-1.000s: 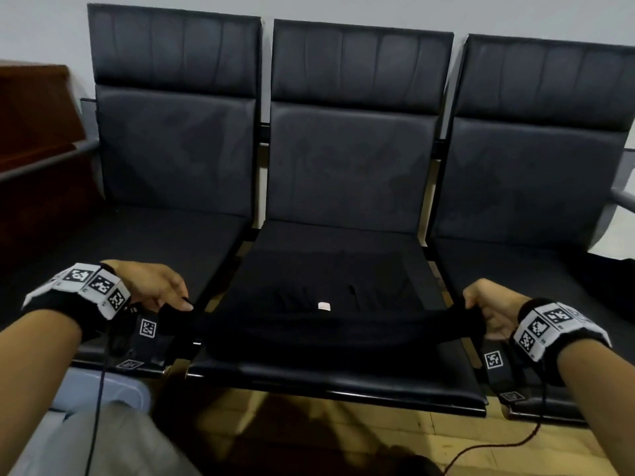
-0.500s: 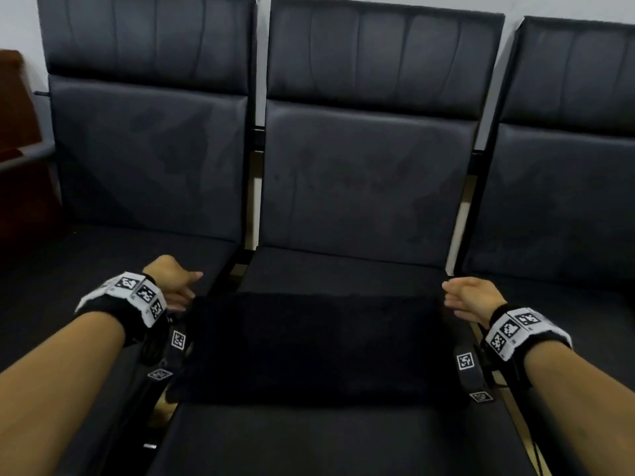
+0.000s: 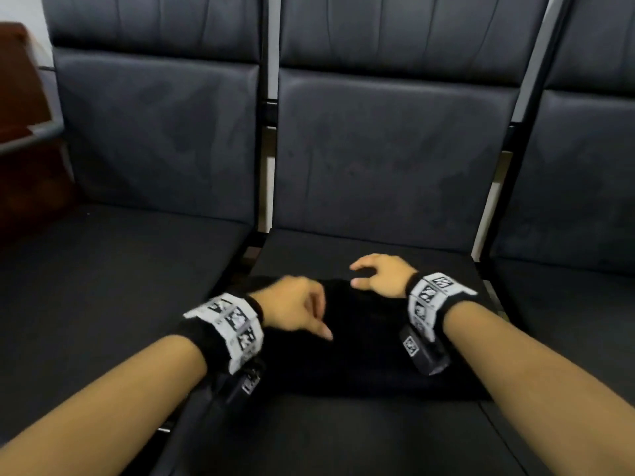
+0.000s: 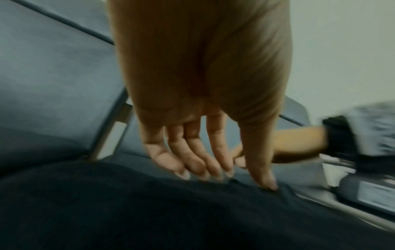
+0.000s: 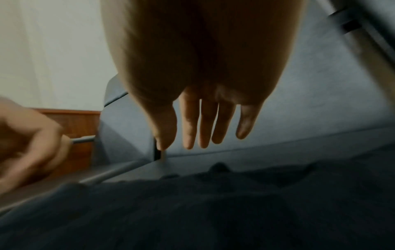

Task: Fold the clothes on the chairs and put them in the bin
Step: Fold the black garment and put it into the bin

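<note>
Head view shows both hands above one black garment that lies on the middle chair seat, the landmark for all places below. The garment looks already folded into a flat, broad block on the near half of the seat, with bare seat in front of it and behind it.

Nearest on the garment, at its left part, is the left hand. The head view shows it loosely curled, while the left wrist view shows the fingers long and pointing down, the tips at the cloth. It grasps nothing that I can see.

A little farther, at the back edge of the garment, the right hand hovers with fingers straight and spread, holding nothing; the right wrist view shows a gap between the fingertips and the cloth.

Behind the seat stand the backrests, and left of the chairs a brown wooden piece.

My judgement: the folding of this garment is near its end or needs one more fold. It must then be lifted and put in the bin, which no picture shows.
</note>
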Demonstrator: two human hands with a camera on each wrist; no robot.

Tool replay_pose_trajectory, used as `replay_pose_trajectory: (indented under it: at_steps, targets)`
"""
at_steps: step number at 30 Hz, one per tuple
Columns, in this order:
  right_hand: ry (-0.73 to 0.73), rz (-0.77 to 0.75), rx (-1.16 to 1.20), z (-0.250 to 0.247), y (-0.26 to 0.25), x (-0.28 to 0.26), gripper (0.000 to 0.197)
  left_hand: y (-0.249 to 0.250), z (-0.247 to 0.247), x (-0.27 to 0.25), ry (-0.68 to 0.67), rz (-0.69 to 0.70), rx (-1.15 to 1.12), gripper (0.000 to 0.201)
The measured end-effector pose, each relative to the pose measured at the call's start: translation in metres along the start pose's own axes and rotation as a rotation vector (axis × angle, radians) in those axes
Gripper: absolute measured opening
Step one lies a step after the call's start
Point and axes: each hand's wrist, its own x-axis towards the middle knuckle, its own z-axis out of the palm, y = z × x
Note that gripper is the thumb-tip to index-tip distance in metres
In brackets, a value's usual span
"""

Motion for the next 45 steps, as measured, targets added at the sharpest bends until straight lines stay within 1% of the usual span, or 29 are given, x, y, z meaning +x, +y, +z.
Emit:
replay_pose_trajectory:
  at_steps: [2,4,5,7,9,11,13,15,16,17,18,20,21,22,23,25,26,28,29,30,32,34,35,37,38,41,43,45]
  targets:
    - [-0.088,0.004,-0.025,0.018,-0.014,0.010,0.064,0.017,0.024,-0.001,-0.130,0.042,0.068,0.045]
    - [-0.118,0.042,-0.066,0.034,-0.020,0.015,0.071,0.024,0.041,-0.003,-0.179,0.077,0.145,0.058]
    - [-0.101,0.053,-0.101,0.040,-0.022,0.015,0.069,0.024,0.046,-0.004,-0.186,0.090,0.192,0.062]
    - [-0.071,0.071,-0.154,0.046,-0.022,0.014,0.058,0.023,0.050,-0.006,-0.187,0.102,0.280,0.062]
    - [-0.057,0.084,-0.148,0.047,-0.022,0.013,0.050,0.027,0.050,-0.009,-0.161,0.142,0.363,0.055]
    - [-0.047,0.098,-0.126,0.043,-0.022,0.007,0.045,0.033,0.050,-0.012,-0.134,0.185,0.514,0.047]
    - [-0.026,0.109,-0.030,0.034,-0.024,0.000,0.031,0.043,0.053,-0.016,-0.127,0.210,0.735,0.043]
    - [0.018,0.088,0.126,0.021,-0.023,-0.007,0.021,0.052,0.053,-0.022,-0.101,0.217,0.919,0.037]
    - [0.054,0.063,0.206,0.015,-0.022,-0.009,0.017,0.054,0.048,-0.025,-0.058,0.199,0.948,0.034]
    - [0.096,0.045,0.285,0.005,-0.023,-0.014,0.017,0.055,0.039,-0.029,0.020,0.182,0.943,0.032]
    - [0.140,0.039,0.378,-0.004,-0.023,-0.019,0.018,0.053,0.025,-0.032,0.134,0.181,0.917,0.032]
    - [0.255,0.028,0.631,-0.023,-0.024,-0.032,0.017,0.050,-0.005,-0.044,0.459,0.236,0.752,0.030]
    - [0.324,0.026,0.764,-0.033,-0.025,-0.038,0.021,0.046,-0.020,-0.050,0.608,0.271,0.638,0.029]
    - [0.393,0.030,0.870,-0.043,-0.025,-0.046,0.029,0.043,-0.032,-0.057,0.753,0.315,0.515,0.030]
    - [0.437,0.020,0.933,-0.053,-0.027,-0.058,0.032,0.041,-0.042,-0.065,0.859,0.351,0.410,0.032]
    - [0.494,-0.042,0.949,-0.071,-0.035,-0.080,0.023,0.042,-0.060,-0.080,0.989,0.371,0.199,0.037]
    - [0.533,-0.086,0.931,-0.080,-0.040,-0.092,0.030,0.046,-0.068,-0.087,1.024,0.353,0.070,0.038]
    - [0.676,-0.199,0.833,-0.096,-0.050,-0.116,0.052,0.059,-0.081,-0.100,1.022,0.339,-0.194,0.032]
    - [0.739,-0.238,0.786,-0.103,-0.054,-0.128,0.053,0.066,-0.086,-0.107,1.012,0.358,-0.285,0.029]
    - [0.763,-0.261,0.774,-0.109,-0.058,-0.139,0.049,0.073,-0.092,-0.114,1.008,0.385,-0.337,0.028]
    - [0.741,-0.288,0.820,-0.120,-0.064,-0.161,0.049,0.087,-0.101,-0.131,0.997,0.453,-0.394,0.027]
    - [0.727,-0.296,0.839,-0.129,-0.068,-0.182,0.059,0.098,-0.109,-0.148,0.976,0.516,-0.421,0.028]
    - [0.725,-0.305,0.830,-0.132,-0.070,-0.193,0.061,0.102,-0.111,-0.155,0.970,0.543,-0.428,0.029]
    - [0.720,-0.316,0.844,-0.137,-0.071,-0.208,0.053,0.108,-0.115,-0.167,0.962,0.585,-0.444,0.028]
    - [0.710,-0.324,0.853,-0.138,-0.072,-0.216,0.057,0.110,-0.115,-0.173,0.949,0.604,-0.449,0.026]
    - [0.682,-0.278,0.847,-0.143,-0.071,-0.227,0.092,0.112,-0.113,-0.182,0.910,0.639,-0.463,0.032]
    - [0.650,-0.249,0.829,-0.143,-0.070,-0.228,0.098,0.114,-0.111,-0.185,0.885,0.640,-0.462,0.034]
    - [0.648,-0.228,0.841,-0.139,-0.071,-0.228,0.094,0.116,-0.106,-0.186,0.840,0.629,-0.500,0.035]
